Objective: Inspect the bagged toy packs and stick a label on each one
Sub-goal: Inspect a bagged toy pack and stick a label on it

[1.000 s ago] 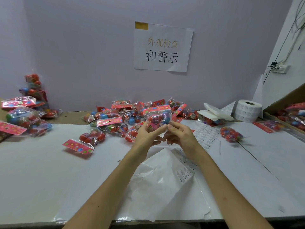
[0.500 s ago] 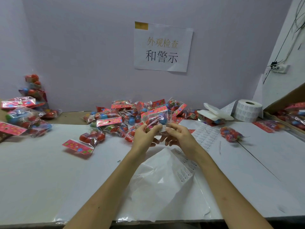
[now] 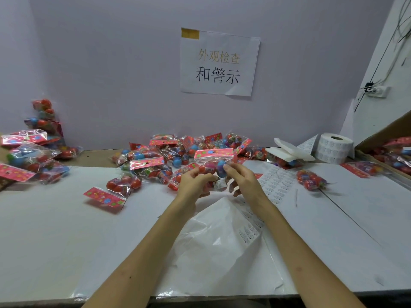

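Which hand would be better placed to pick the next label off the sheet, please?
Probably the right. The right hand is next to the label sheet, which lies just to its right; the left hand is on the far side of the toy pack that both hands hold.

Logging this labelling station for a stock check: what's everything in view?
held toy pack: one, clear with pink header, between both hands
small label: one, white, at that pack's lower edge
pile of toy packs: many, mostly red, table's back centre
left stack of packs: several, red, far left
label roll: one, white, back right
label sheet: one, white, right of the hands
backing paper: one, white, crumpled, near edge
wall sign: one, white, back wall
cardboard box: one, brown, far right
left hand: grips the held pack
right hand: pinches the held pack
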Action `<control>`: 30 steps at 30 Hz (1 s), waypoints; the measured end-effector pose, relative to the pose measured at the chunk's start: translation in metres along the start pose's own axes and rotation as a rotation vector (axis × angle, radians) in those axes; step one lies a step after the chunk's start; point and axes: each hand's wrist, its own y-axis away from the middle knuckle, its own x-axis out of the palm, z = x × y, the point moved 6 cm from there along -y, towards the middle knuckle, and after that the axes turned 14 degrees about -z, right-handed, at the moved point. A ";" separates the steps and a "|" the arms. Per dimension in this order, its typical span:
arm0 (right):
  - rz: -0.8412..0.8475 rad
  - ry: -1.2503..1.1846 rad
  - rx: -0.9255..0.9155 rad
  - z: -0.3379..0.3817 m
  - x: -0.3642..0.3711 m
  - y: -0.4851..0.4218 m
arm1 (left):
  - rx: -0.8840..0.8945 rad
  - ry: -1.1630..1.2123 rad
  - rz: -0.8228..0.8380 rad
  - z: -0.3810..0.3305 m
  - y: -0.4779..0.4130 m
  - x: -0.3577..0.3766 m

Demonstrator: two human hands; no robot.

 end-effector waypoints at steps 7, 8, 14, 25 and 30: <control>-0.118 -0.057 -0.051 0.003 -0.008 -0.004 | -0.033 -0.123 0.133 0.005 0.004 0.009; -0.142 -0.059 -0.050 0.002 -0.010 -0.005 | -0.050 -0.133 0.166 0.007 0.006 0.011; -0.188 0.002 -0.045 -0.001 -0.015 -0.006 | -0.063 -0.139 0.215 0.006 0.010 0.015; -0.104 0.028 -0.078 0.005 -0.007 -0.002 | 0.018 -0.094 0.034 -0.001 0.004 0.001; -0.116 -0.011 -0.008 0.001 -0.012 -0.004 | 0.023 -0.107 0.028 -0.002 0.006 0.003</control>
